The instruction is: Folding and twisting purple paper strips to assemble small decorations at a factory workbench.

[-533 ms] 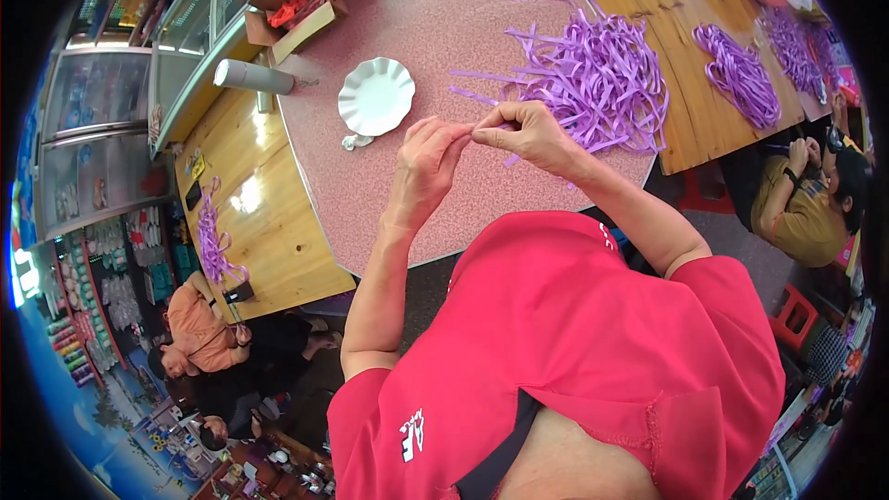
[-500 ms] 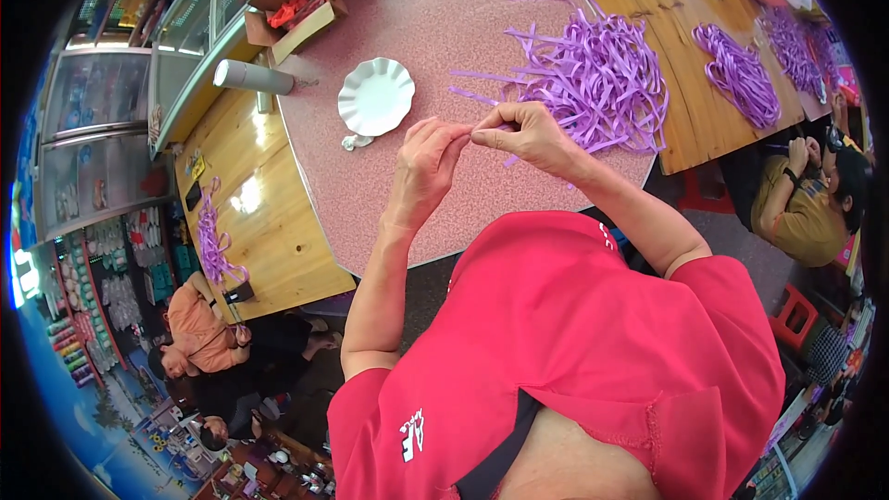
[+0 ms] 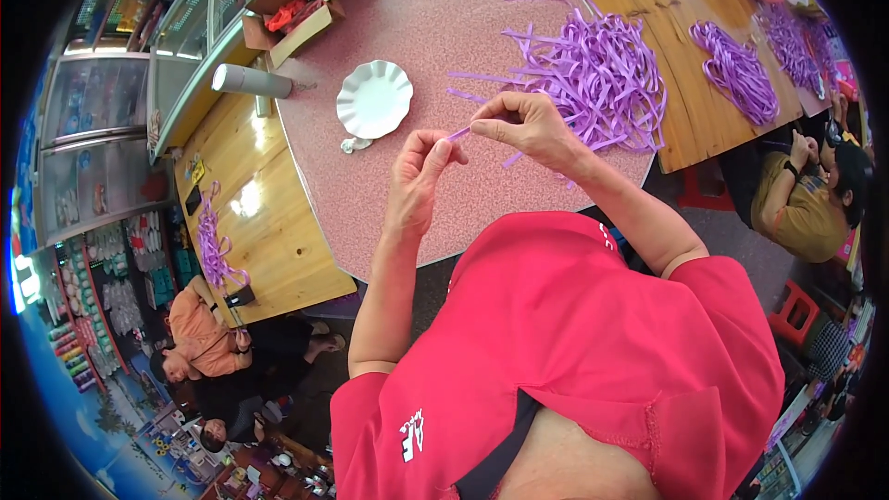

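Note:
A short piece of purple ribbon (image 3: 459, 133) stretches between my two hands above the pink speckled table. My left hand (image 3: 421, 169) pinches one end between thumb and finger, and my right hand (image 3: 524, 129) pinches the other. Just beyond my right hand lies a large loose heap of purple ribbons (image 3: 602, 79), with several strands trailing to the left. A white scalloped plate (image 3: 374, 99) stands to the far left of my hands, with a small crumpled whitish thing (image 3: 356, 144) at its near edge.
An opened cardboard box (image 3: 301, 14) with red stuff inside and a pale grey bottle (image 3: 252, 81) stand at the far left. More ribbon bundles lie on the right wooden table (image 3: 736, 74) and the left one (image 3: 213, 236). People sit at both sides; a red stool (image 3: 795, 313) is at right.
My hands were close together, fingertips nearly touching. They have drawn apart, the left moving slightly down, and the purple ribbon now shows between them.

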Action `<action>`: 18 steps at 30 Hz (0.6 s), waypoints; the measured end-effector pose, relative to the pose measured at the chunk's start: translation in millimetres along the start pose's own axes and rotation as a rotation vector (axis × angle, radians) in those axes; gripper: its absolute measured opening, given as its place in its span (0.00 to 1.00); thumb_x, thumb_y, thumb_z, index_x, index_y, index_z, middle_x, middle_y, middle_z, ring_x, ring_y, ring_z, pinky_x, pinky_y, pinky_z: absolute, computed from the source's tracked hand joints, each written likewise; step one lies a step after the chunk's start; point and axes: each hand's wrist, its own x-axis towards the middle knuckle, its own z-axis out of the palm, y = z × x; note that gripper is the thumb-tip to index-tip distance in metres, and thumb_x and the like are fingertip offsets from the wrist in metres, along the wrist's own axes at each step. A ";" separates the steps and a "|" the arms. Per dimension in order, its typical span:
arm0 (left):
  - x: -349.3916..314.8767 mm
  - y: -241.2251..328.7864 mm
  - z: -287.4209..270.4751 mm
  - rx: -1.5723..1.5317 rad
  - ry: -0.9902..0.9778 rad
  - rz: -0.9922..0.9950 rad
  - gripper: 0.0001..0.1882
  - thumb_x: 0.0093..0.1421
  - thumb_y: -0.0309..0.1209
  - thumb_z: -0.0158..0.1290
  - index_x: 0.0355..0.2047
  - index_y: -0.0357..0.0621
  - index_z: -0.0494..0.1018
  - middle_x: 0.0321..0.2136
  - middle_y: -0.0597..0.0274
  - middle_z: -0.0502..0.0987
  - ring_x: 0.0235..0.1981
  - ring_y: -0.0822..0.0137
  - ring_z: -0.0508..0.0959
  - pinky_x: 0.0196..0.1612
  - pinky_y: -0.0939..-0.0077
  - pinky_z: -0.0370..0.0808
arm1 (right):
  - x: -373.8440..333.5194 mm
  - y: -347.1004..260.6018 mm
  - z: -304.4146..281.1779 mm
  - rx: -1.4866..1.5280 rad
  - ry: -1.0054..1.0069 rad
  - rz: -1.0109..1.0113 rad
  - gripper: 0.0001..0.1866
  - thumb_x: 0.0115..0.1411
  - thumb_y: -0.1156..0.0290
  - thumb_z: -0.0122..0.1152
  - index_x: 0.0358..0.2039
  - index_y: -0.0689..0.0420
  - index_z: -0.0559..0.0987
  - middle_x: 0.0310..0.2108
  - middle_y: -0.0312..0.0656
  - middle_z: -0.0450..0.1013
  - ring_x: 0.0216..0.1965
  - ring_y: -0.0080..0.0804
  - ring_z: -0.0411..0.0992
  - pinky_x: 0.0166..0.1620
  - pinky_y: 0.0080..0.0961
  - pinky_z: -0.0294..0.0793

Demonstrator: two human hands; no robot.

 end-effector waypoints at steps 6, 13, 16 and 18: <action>-2.0 1.0 7.3 -0.765 -0.004 -0.158 0.04 0.65 0.30 0.52 0.38 0.44 0.72 0.39 0.57 0.78 0.36 0.70 0.76 0.43 0.77 0.72 | -0.8 -0.5 10.3 0.133 0.049 -0.020 0.08 0.59 0.71 0.66 0.36 0.61 0.81 0.27 0.28 0.74 0.29 0.10 0.67 0.30 0.12 0.66; 9.6 1.2 20.8 0.345 0.258 0.416 0.03 0.61 0.25 0.55 0.35 0.42 0.74 0.41 0.61 0.78 0.43 0.65 0.74 0.44 0.71 0.71 | -4.2 -8.1 22.1 0.080 0.083 -0.091 0.11 0.60 0.65 0.65 0.32 0.61 0.82 0.21 0.26 0.69 0.23 0.10 0.61 0.23 0.14 0.59; 12.5 11.8 19.2 0.913 0.198 0.715 0.06 0.55 0.22 0.58 0.33 0.41 0.73 0.38 0.62 0.77 0.44 0.60 0.74 0.46 0.66 0.69 | -1.7 -9.6 16.5 0.128 0.044 0.056 0.13 0.60 0.61 0.65 0.30 0.60 0.82 0.20 0.27 0.68 0.21 0.10 0.60 0.22 0.14 0.58; 14.3 15.0 19.0 1.070 0.092 0.825 0.09 0.52 0.22 0.59 0.32 0.43 0.72 0.36 0.62 0.75 0.44 0.58 0.74 0.46 0.64 0.67 | 0.2 -7.4 13.6 0.174 0.023 0.167 0.16 0.58 0.55 0.67 0.27 0.57 0.82 0.19 0.27 0.68 0.20 0.11 0.60 0.21 0.14 0.55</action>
